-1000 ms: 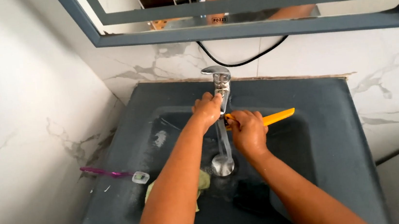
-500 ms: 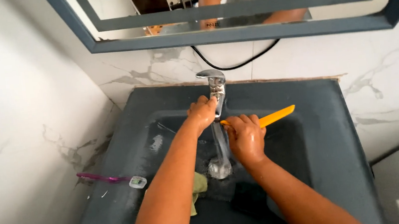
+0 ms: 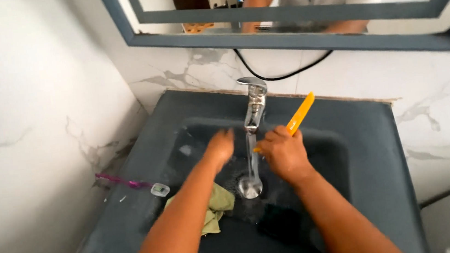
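A chrome tap (image 3: 253, 97) stands at the back of a dark grey sink (image 3: 370, 145), and a stream of water falls from it to the drain (image 3: 249, 187). My right hand (image 3: 284, 154) is closed around an orange plastic tool (image 3: 302, 112), just right of the stream. My left hand (image 3: 220, 145) is blurred, empty, fingers loosely together, just left of the water inside the basin.
A crumpled green cloth (image 3: 215, 209) lies in the basin at the left. A purple toothbrush (image 3: 122, 180) and a small clear cap (image 3: 159, 190) rest on the sink's left rim. Marble walls close in left and behind. A framed mirror (image 3: 292, 26) and a black cable (image 3: 280, 74) hang above.
My left hand has come down off the tap into the basin. Water now runs from the spout. The view has shifted, with the sink lower in frame.
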